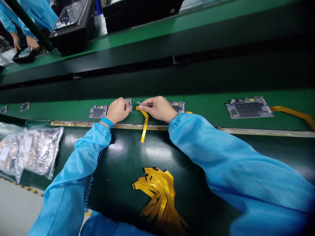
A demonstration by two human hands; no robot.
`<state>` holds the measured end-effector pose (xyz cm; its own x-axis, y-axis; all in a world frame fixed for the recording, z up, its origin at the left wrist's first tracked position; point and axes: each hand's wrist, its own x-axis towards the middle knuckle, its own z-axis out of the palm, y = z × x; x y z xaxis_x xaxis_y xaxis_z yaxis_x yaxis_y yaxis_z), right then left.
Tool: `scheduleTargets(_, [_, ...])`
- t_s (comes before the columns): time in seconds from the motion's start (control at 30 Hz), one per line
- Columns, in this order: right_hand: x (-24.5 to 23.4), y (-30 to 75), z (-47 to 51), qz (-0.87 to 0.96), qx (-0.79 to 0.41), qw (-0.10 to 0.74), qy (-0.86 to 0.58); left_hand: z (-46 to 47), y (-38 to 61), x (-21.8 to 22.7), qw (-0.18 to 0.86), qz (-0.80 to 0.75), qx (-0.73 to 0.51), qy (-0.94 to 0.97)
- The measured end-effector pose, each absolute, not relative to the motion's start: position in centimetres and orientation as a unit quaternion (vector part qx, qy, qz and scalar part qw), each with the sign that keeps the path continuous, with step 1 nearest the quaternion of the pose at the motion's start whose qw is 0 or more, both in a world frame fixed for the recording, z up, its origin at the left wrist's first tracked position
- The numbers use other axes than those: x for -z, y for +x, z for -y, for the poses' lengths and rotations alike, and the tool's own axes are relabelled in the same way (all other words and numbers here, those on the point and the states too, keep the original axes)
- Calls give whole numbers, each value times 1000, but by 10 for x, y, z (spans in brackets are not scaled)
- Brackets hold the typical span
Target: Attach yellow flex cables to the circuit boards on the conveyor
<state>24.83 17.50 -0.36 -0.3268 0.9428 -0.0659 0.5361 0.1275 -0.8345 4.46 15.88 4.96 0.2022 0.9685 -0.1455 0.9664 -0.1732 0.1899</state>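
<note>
My left hand (118, 110), with a blue wrist strap (107, 122), is closed over a circuit board (130, 105) on the green belt. Only the board's right end shows past my fingers. In my right hand (158, 108) is a slim grey tool that looks like tweezers (145, 104), pinched between thumb and fingers. Its tip is near the upper end of an orange flex cable (145, 126), just right of the board. That cable bends and hangs over the belt's front edge. Whether the tweezers grip it, I cannot tell.
More circuit boards lie along the belt (206, 111), one (249, 107) with a cable attached. A pile of flex cables (159, 190) rests on the near surface, clear plastic bags (31, 150) at left. Black boxes (73, 29) and a co-worker's hands (31, 43) are on the far line.
</note>
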Motion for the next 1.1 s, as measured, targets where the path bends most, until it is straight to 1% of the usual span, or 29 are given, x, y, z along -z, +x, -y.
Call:
scheduleTargets(0.2, [4,239,-186,719,-337,206,-572,-138,30,-40,79,-553,-53,828])
scheduleTargets(0.43, [0,240,-190,729,-295,168,-595,-127,28,-30,50,-517,-38,854])
scheduleTargets(0.67, [-4,249,-193,746,-298,139,-579,-127,32,-29,52,-503,-34,862])
scheduleTargets(0.9, [-12,252,-204,763,-272,100,-578,-126,41,-33,54,-494,-13,868])
scheduleTargets(1.1, [-5,261,-209,777,-270,111,-557,-118,63,-39,40,-506,22,861])
